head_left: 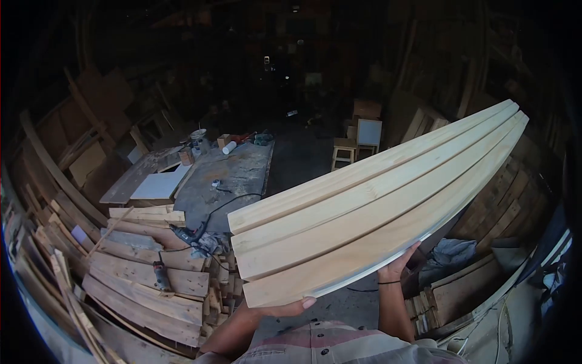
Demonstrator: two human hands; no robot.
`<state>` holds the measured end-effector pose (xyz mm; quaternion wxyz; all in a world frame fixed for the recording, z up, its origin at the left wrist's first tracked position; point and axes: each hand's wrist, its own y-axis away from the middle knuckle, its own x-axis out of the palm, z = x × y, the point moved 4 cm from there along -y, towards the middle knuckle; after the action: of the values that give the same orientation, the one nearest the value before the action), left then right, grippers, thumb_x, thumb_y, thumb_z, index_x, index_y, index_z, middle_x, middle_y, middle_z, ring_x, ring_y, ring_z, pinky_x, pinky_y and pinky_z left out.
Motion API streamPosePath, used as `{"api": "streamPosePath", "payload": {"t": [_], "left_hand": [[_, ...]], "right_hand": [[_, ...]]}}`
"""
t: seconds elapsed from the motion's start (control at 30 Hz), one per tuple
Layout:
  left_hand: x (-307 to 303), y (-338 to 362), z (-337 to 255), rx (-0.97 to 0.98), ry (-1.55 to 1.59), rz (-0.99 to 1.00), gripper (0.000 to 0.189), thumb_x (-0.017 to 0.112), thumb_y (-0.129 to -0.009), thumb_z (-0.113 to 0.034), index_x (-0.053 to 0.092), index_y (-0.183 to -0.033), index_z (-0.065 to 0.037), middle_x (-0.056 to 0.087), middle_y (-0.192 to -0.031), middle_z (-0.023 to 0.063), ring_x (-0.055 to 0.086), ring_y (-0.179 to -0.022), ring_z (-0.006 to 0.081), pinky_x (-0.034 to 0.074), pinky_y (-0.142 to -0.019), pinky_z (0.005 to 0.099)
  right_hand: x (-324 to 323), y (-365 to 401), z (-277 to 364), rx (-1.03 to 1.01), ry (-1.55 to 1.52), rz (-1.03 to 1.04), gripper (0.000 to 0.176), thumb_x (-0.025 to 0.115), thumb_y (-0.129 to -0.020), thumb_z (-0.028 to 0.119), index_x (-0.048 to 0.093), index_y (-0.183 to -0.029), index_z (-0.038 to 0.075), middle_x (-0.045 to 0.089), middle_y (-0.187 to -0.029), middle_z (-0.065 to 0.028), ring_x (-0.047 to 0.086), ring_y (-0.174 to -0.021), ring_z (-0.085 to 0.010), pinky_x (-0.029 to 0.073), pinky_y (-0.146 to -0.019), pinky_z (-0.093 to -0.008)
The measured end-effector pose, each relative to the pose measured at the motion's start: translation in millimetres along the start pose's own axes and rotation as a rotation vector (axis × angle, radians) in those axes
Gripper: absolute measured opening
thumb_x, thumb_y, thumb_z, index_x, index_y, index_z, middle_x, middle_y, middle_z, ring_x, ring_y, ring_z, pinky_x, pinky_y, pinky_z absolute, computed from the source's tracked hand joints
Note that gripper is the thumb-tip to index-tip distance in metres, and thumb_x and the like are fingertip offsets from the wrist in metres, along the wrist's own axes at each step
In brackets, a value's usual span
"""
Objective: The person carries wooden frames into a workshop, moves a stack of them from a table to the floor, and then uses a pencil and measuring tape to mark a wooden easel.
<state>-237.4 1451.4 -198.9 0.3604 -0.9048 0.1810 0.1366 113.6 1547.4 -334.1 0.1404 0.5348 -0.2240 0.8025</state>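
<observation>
Several pale planed wooden boards (364, 200) lie side by side across my hands, stretching from the lower middle to the upper right. My left hand (285, 309) grips the near left corner, its thumb along the edge and its fingers hidden underneath. Farther right, my right hand (399, 267) holds the same near edge from below; a dark band circles that wrist. Narrow gaps run between the boards, and their far ends tilt up to the right.
To the left stands a worktable (242, 167) with a white cylinder (228, 147) and a bucket (199, 138). Power tools, including an angle grinder (161, 274), rest on stacked planks (145, 297). A wooden stool (344, 151) stands beyond the boards. More timber (503, 200) is piled on the right.
</observation>
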Motion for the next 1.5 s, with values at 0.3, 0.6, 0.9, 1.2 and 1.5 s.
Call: {"api": "streamPosePath", "payload": {"t": [0.3,0.6,0.9,1.2,1.5], "left_hand": [[28.3,-167.2,173.0,-0.249,0.166,-0.031,0.083,0.089,-0.061,-0.020,0.042,-0.125,0.004,0.055,-0.116,0.0166,0.057,-0.108,0.0229,0.048,-0.091,0.0381],[118.0,-434.4,293.6,-0.109,-0.097,0.090,0.086,0.086,-0.059,-0.022,0.038,-0.125,0.006,0.060,-0.106,0.0202,0.065,-0.096,0.0270,0.052,-0.085,0.0398],[202.4,-615.6,455.4,-0.150,-0.318,0.445,0.086,0.086,-0.060,-0.024,0.039,-0.127,0.005,0.062,-0.108,0.0214,0.064,-0.100,0.0290,0.050,-0.088,0.0415],[333.4,-760.4,594.8,0.172,-0.443,0.951,0.083,0.083,-0.059,-0.026,0.041,-0.126,0.001,0.061,-0.109,0.0225,0.062,-0.100,0.0418,0.051,-0.085,0.0476],[528.7,-859.5,691.2,0.293,-0.445,1.344,0.088,0.081,-0.059,-0.028,0.038,-0.130,0.002,0.056,-0.115,0.0246,0.059,-0.104,0.0428,0.050,-0.088,0.0480]], "right_hand": [[-79.3,-142.8,-86.4,0.043,0.041,-0.212,0.086,0.044,-0.088,0.074,0.037,-0.146,0.011,0.043,-0.145,-0.0108,0.044,-0.129,-0.0299,0.039,-0.108,-0.0449],[-215.0,-367.7,-191.5,0.207,-0.125,-0.337,0.089,0.042,-0.084,0.079,0.038,-0.147,0.016,0.045,-0.146,-0.0099,0.045,-0.131,-0.0332,0.034,-0.111,-0.0527],[-311.9,-501.2,-301.9,0.519,-0.272,-0.477,0.106,0.022,-0.076,0.092,0.033,-0.150,0.018,0.036,-0.151,-0.0094,0.037,-0.136,-0.0322,0.032,-0.110,-0.0551],[-387.5,-659.4,-367.2,0.462,-0.336,-0.300,0.105,0.029,-0.083,0.084,0.020,-0.152,0.006,0.034,-0.150,-0.0176,0.039,-0.134,-0.0391,0.032,-0.108,-0.0593],[-512.0,-719.0,-162.7,0.262,-0.250,-0.751,0.070,0.037,-0.100,0.052,0.031,-0.143,-0.002,0.042,-0.138,-0.0243,0.047,-0.125,-0.0409,0.037,-0.107,-0.0579]]}}
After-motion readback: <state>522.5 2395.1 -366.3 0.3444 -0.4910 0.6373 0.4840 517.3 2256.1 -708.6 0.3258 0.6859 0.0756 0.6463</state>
